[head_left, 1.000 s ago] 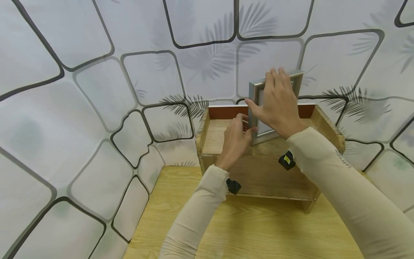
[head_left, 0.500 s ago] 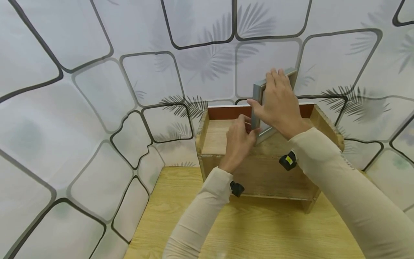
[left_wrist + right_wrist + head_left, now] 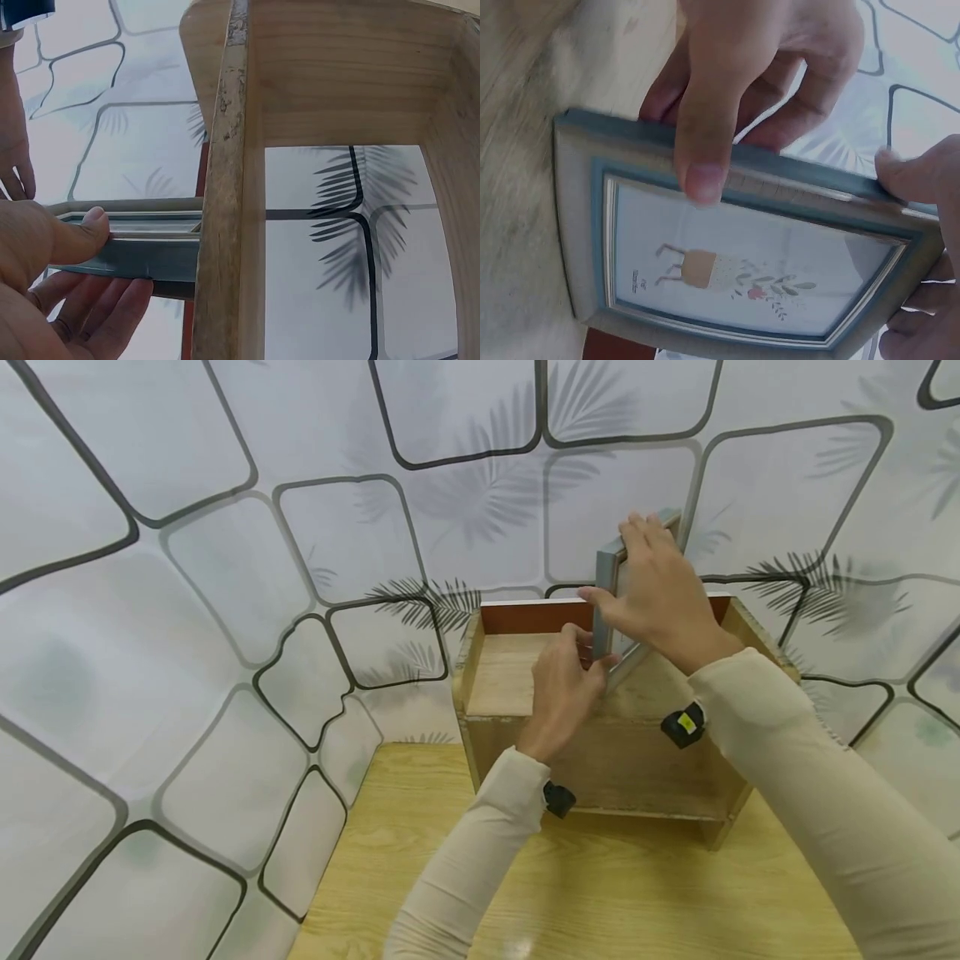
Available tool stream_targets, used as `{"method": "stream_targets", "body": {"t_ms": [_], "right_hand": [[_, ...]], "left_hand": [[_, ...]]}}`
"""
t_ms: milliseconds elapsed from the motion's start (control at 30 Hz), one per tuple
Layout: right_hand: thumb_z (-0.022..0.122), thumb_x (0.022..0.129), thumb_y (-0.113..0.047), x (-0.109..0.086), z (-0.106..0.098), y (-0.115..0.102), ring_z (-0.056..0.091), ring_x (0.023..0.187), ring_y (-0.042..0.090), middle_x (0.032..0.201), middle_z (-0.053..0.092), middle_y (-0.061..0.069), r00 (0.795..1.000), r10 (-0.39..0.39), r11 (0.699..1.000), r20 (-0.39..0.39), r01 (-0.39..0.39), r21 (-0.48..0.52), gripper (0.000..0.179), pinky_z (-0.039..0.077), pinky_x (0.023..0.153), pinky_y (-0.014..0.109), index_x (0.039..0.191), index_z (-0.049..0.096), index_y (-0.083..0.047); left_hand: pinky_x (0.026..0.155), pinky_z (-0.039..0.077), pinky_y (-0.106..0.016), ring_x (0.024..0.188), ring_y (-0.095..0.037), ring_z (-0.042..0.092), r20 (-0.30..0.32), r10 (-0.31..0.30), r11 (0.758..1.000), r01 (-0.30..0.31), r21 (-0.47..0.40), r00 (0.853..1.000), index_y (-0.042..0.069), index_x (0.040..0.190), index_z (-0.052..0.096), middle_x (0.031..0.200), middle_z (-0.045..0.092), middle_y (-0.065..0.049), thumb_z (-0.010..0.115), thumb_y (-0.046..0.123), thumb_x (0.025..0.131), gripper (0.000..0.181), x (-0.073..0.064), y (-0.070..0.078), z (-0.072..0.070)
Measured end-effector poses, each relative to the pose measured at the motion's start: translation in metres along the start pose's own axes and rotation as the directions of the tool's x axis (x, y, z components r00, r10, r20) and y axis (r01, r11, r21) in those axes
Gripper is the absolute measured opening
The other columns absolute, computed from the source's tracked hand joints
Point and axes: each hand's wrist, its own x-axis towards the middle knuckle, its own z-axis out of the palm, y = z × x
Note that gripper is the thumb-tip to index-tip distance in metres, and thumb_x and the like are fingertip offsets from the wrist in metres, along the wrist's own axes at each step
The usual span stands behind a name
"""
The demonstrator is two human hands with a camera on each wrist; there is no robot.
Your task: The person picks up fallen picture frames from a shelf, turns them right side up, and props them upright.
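A picture frame [image 3: 727,251] stands upright, turned at an angle, on a wooden shelf [image 3: 506,677]. The left hand's [image 3: 564,689] fingers pinch its lower side edge; the right hand's [image 3: 663,597] hold its upper corner. Beneath the shelf lies a tabletop [image 3: 408,835].

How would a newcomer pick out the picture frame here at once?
On the yellow wood-grain table stands a pale wooden shelf unit. At its upper board, the person's bare left hand and bare right hand hold a rectangular blue-grey and silver picture frame. Unlike the wood beside it, its border encloses a pale sheet with a small leafy drawing.
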Motion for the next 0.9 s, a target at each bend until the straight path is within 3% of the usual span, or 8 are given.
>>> {"method": "stream_targets", "body": {"t_ms": [267, 433, 600, 733, 900], "right_hand": [[0.075, 0.091, -0.029, -0.001, -0.006, 0.007, 0.023, 0.148, 0.046, 0.155, 0.032, 0.034, 0.999, -0.047, 0.998, 0.0, 0.047, 0.036, 0.082, 0.026, 0.117, 0.059, 0.147, 0.035, 0.016], [0.075, 0.091, -0.032, -0.003, -0.009, 0.009, 0.022, 0.149, 0.045, 0.158, 0.028, 0.032, 0.999, -0.027, 0.998, 0.034, 0.025, 0.049, 0.087, 0.024, 0.118, 0.058, 0.15, 0.031, 0.014], [0.079, 0.088, -0.034, -0.005, -0.009, 0.01, 0.027, 0.147, 0.046, 0.157, 0.029, 0.032, 1.0, -0.023, 0.999, 0.003, 0.023, 0.031, 0.093, 0.027, 0.116, 0.058, 0.149, 0.03, 0.016], [0.079, 0.088, -0.027, -0.006, -0.008, 0.013, 0.034, 0.142, 0.048, 0.153, 0.036, 0.033, 0.998, -0.057, 0.997, -0.026, 0.058, 0.049, 0.086, 0.031, 0.114, 0.059, 0.147, 0.034, 0.017], [0.077, 0.089, -0.027, -0.005, -0.011, 0.017, 0.037, 0.139, 0.05, 0.152, 0.038, 0.033, 0.998, -0.063, 0.996, 0.006, 0.063, 0.063, 0.084, 0.033, 0.11, 0.063, 0.149, 0.034, 0.013]], "left_hand": [[0.068, 0.046, -0.018, 0.08, -0.012, 0.066, -0.029, 0.006, 1.0, -0.006, -0.007, 1.0, 0.004, 0.102, 0.064, 0.092, 0.07, -0.005, 0.082, 0.023, 0.088, 0.029, -0.002, 0.005, 0.005], [0.068, 0.046, -0.016, 0.079, -0.01, 0.066, -0.041, 0.026, 1.0, -0.026, -0.008, 0.999, 0.005, 0.102, 0.064, 0.092, 0.07, -0.004, 0.082, 0.024, 0.088, 0.029, -0.003, 0.007, 0.008], [0.069, 0.046, -0.016, 0.08, -0.011, 0.066, -0.052, 0.051, 0.999, -0.05, 0.021, 0.997, 0.006, 0.101, 0.064, 0.091, 0.07, -0.003, 0.082, 0.023, 0.088, 0.028, -0.003, 0.009, 0.011], [0.069, 0.045, -0.013, 0.082, -0.011, 0.066, -0.032, 0.086, 0.996, -0.085, 0.037, 0.996, 0.005, 0.104, 0.065, 0.093, 0.069, -0.003, 0.079, 0.026, 0.09, 0.029, -0.005, 0.009, 0.011], [0.072, 0.049, -0.014, 0.084, -0.01, 0.068, -0.007, 0.109, 0.994, -0.11, -0.013, 0.994, 0.007, 0.11, 0.069, 0.097, 0.07, -0.002, 0.071, 0.028, 0.097, 0.025, -0.009, 0.002, 0.006]]}}
